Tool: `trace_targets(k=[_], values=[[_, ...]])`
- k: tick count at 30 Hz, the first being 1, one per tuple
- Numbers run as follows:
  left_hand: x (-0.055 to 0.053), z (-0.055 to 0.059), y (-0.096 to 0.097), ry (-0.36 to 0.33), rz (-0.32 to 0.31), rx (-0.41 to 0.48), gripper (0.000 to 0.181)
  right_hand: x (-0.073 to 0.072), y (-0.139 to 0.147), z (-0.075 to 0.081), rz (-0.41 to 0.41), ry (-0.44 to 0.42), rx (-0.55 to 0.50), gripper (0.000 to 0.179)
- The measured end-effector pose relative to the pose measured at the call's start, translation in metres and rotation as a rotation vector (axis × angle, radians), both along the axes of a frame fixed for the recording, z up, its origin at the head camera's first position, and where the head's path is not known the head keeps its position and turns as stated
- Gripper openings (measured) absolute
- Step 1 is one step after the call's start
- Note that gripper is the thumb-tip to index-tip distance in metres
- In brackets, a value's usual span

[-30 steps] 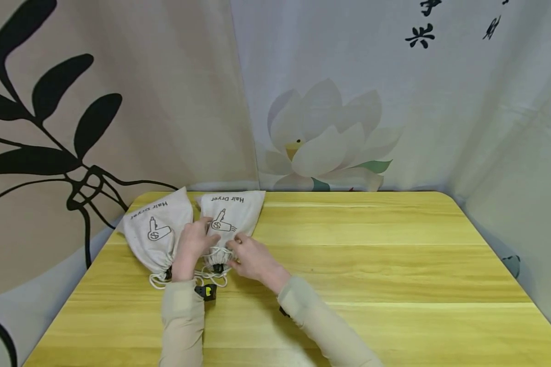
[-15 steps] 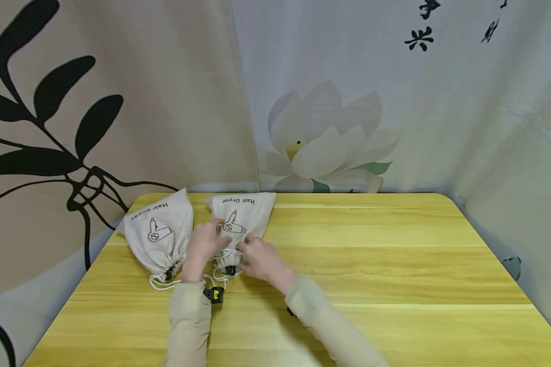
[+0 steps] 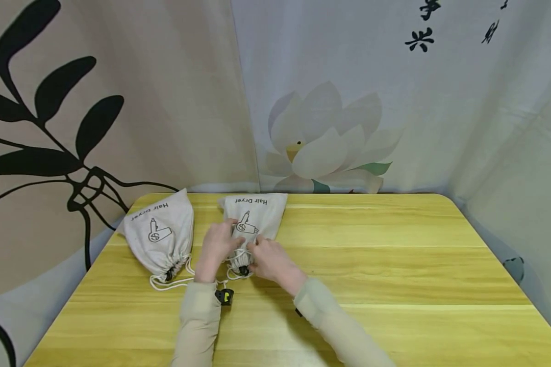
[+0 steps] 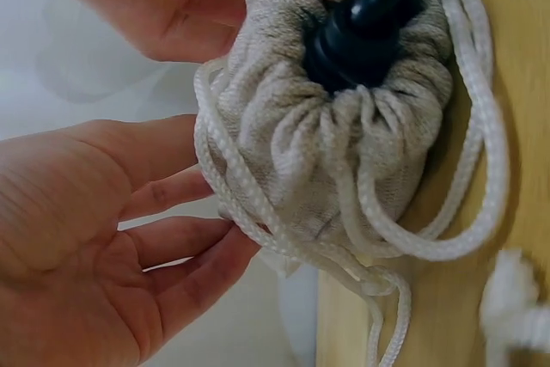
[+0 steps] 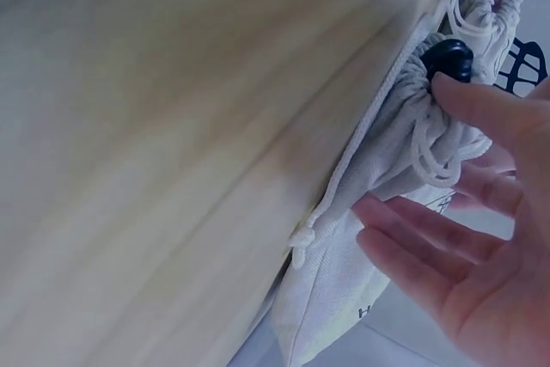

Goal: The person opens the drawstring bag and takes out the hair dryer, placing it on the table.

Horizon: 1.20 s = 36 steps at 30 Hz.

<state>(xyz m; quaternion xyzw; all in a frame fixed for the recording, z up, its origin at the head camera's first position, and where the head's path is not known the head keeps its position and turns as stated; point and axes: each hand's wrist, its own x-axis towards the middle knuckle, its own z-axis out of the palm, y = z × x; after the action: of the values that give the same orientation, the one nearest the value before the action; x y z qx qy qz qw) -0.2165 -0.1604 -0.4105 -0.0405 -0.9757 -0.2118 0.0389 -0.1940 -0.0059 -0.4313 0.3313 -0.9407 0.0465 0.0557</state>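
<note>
A cream drawstring bag (image 3: 252, 211), printed "Hair Dryer" with a dryer drawing, lies between both hands with its gathered neck toward the person. My left hand (image 3: 217, 247) rests along its left side, fingers fairly straight. In the left wrist view these fingers (image 4: 193, 255) touch the cloth and white cord. From the right, my right hand (image 3: 273, 260) holds the neck. Its thumb (image 5: 481, 105) lies against the black cord toggle (image 5: 449, 59), and the fingers touch the bag's side. What fills the bag is hidden.
A second "Hair Dryer" drawstring bag (image 3: 160, 232) lies to the left near the table's left edge, its white cord (image 3: 165, 284) looped in front. The wooden table (image 3: 395, 265) extends to the right. Printed curtains (image 3: 330, 127) hang behind its back edge.
Both hands and the bag between them have slid steadily to the right across the table. The gap to the second bag has widened, and that bag has stayed in place.
</note>
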Motion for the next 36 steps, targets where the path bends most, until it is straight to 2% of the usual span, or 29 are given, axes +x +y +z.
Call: trace_targets(k=[3, 11, 21, 30, 36], values=[[-0.001, -0.001, 0.006, 0.027, -0.013, -0.006, 0.057, 0.0, 0.006, 0.001, -0.007, -0.009, 0.003, 0.044], [-0.004, -0.004, 0.023, 0.035, -0.037, 0.017, 0.056, -0.002, 0.021, 0.001, -0.016, -0.014, 0.013, 0.043], [-0.008, -0.009, 0.044, 0.065, -0.082, 0.048, 0.054, -0.007, 0.044, 0.001, -0.014, -0.057, -0.055, 0.042], [-0.011, -0.014, 0.065, 0.093, -0.109, 0.1, 0.055, -0.008, 0.068, 0.002, -0.062, -0.117, -0.088, 0.04], [-0.012, -0.015, 0.079, 0.106, -0.135, 0.104, 0.054, -0.008, 0.084, 0.003, -0.085, -0.132, -0.116, 0.039]])
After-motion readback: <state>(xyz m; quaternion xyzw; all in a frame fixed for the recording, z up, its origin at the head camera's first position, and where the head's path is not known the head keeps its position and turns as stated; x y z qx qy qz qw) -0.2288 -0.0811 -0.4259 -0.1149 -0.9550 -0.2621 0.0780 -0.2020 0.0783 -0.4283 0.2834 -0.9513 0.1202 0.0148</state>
